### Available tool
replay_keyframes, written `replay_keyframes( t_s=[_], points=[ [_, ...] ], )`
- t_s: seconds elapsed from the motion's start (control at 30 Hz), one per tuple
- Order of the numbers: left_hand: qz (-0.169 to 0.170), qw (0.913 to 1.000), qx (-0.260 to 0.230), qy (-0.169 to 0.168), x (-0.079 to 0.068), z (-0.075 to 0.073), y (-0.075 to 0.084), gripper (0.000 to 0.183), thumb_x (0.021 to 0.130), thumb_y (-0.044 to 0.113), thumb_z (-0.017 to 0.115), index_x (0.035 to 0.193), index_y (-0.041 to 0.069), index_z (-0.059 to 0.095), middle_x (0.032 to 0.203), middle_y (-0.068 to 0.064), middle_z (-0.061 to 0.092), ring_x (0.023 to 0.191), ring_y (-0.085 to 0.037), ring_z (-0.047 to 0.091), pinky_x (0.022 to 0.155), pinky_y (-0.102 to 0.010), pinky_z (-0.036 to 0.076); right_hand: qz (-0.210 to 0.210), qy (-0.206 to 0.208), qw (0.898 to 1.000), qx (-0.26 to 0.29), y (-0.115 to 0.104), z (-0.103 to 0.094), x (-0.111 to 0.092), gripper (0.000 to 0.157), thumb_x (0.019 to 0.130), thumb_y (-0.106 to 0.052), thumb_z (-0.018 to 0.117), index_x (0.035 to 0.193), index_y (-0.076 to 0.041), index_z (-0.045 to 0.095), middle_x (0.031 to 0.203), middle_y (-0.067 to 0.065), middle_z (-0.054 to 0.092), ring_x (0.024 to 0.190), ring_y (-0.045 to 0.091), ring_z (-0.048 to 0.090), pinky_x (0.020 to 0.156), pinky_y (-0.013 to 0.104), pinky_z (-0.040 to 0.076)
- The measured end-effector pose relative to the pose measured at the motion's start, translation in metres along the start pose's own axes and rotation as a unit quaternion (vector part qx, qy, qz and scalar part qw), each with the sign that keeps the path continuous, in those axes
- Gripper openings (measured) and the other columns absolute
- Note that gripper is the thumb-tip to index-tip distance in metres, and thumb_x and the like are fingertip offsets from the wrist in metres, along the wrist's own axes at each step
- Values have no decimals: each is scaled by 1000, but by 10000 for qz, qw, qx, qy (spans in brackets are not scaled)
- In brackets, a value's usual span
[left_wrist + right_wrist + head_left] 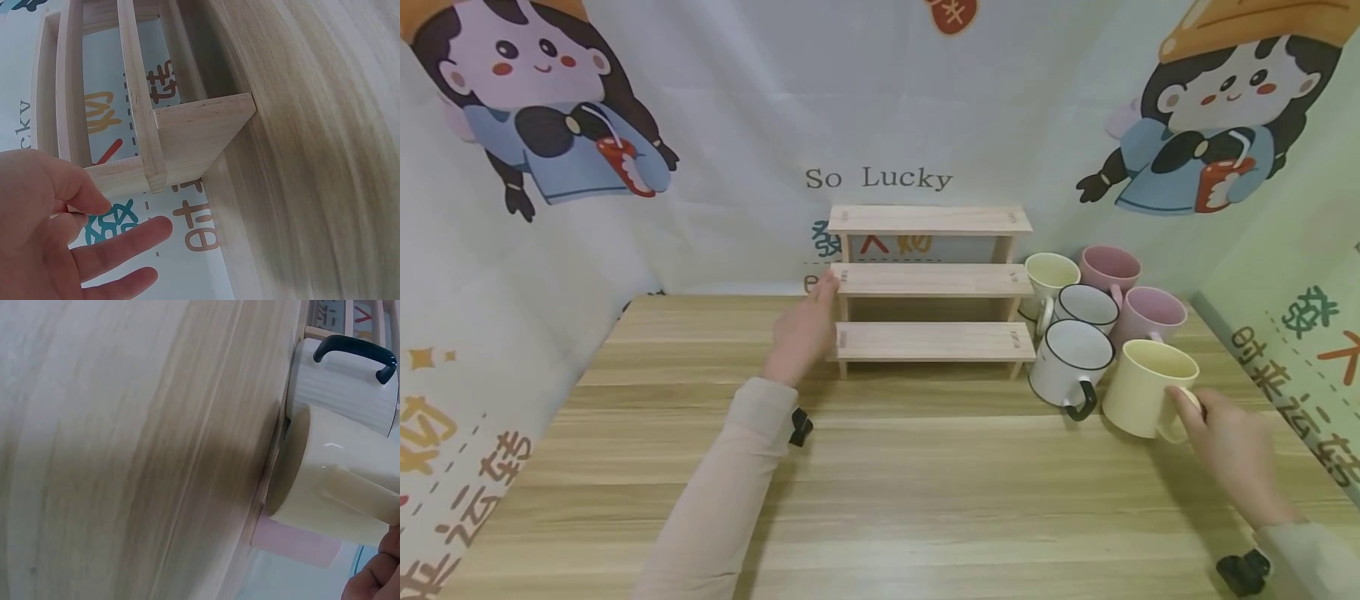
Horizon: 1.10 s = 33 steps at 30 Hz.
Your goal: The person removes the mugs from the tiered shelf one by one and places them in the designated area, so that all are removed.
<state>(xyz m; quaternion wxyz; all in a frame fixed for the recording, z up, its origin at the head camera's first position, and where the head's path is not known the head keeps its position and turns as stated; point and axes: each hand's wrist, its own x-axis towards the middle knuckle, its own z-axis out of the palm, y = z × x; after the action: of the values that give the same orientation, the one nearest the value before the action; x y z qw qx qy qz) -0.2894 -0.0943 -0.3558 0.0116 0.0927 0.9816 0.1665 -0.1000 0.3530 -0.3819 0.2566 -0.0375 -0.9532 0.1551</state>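
A three-tier wooden shelf (pixel 931 280) stands at the back of the table. At the left end of its middle tier, my left hand (pixel 803 327) pinches the board's end between thumb and forefinger; in the left wrist view the other fingers (pixel 125 250) extend past it. Over on the right, my right hand (pixel 1236 450) grips the handle of a pale yellow mug (pixel 1138 396). The mug is upright, and its underside (pixel 290 465) shows in the right wrist view. Just left of it is a white mug (pixel 1067 371) with a black rim and black handle.
Behind these are another white mug (pixel 1086 304), two pink mugs (pixel 1112 265) and a second yellow mug (pixel 1047 275), close to the shelf's right side. A printed cloth (pixel 737 100) hangs around the back and sides of the wooden table (pixel 925 500).
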Motion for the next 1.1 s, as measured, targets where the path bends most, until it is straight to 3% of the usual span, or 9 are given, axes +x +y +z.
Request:
replay_keyframes(
  t_s=[0.37, 0.77, 1.1],
  points=[
    [28, 10000, 11, 24, -1, 1, 1, 75, 86, -8, 40, 153, 19, 19, 161, 6, 11, 62, -21, 52, 46, -26, 42, 53, -93, 9997, -211, 5, 4, 5, 48, 100, -35, 45, 60, -9, 41, 47, 3, 39, 45, 24, 37, 43, 33, 26],
    [24, 10000, 22, -2, -2, -2, 2, 75, 87, -7, 40, 153, 18, 18, 161, 5, 11, 57, -19, 47, 46, -25, 42, 240, 56, 9988, -411, 2, 9, 9, 49, 100, -29, 45, 57, -8, 37, 45, 4, 37, 41, 25, 34, 39, 34, 23],
    [-45, 10000, 12, -65, -3, -4, 1, 78, 85, -9, 41, 154, 18, 17, 161, 4, 10, 55, -17, 45, 46, -24, 41, 250, -81, 9991, -322, -2, 22, 21, 44, 98, -23, 50, 58, -6, 41, 46, 11, 44, 41, 33, 42, 39, 45, 31]
  ],
)
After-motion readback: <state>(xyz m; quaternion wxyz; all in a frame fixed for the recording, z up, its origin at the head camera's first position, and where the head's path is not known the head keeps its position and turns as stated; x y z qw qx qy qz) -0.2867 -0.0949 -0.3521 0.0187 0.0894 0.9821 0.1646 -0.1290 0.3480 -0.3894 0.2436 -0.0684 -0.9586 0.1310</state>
